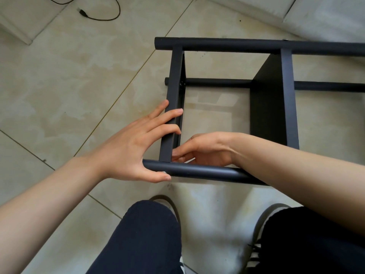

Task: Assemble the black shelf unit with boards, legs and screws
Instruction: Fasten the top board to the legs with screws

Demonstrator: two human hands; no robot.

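Note:
The black shelf unit lies on its side on the tiled floor. Its left board [173, 99] stands on edge between the far leg [237, 45] and the near leg [207, 173]; a second board [276, 99] stands to the right. My left hand [138, 147] presses the left board's edge with straight fingers, while its thumb lies on the near leg beside a silver screw head [164, 172]. My right hand [205, 151] reaches inside the frame at the corner where board meets near leg, fingers curled, pinching something small that I cannot make out.
A third leg [217, 82] lies lower, behind the boards. A black cable [102, 16] trails on the floor at the top left. A white sofa [296, 14] fills the top right. My knees and shoes sit just below the near leg.

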